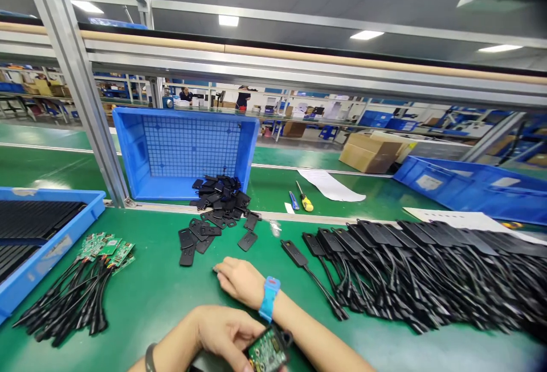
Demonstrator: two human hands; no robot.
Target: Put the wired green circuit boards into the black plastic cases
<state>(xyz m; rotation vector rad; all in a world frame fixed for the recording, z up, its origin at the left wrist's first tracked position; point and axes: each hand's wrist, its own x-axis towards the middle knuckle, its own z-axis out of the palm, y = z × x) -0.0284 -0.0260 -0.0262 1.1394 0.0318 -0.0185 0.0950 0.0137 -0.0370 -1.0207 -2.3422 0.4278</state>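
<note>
My left hand point(217, 332) is at the bottom edge, closed on a green circuit board point(267, 352) that sits in a black shell. My right hand point(239, 281), with a blue watch on the wrist, reaches across above it. Its fingers are curled down on the green mat, pinched on something small I cannot make out. Just beyond its fingertips lie loose black plastic covers point(194, 241). More covers spill in a heap point(220, 195) from a tilted blue crate point(141, 150). A bundle of green boards with black cables point(85, 286) lies to the left.
A long row of black cabled units point(405, 269) fills the mat on the right. A blue tray point(51, 252) stands at the left edge. A yellow-handled screwdriver point(305, 201), a blue tool point(294, 200) and paper point(331, 185) lie behind. An aluminium post point(81, 87) rises at the left.
</note>
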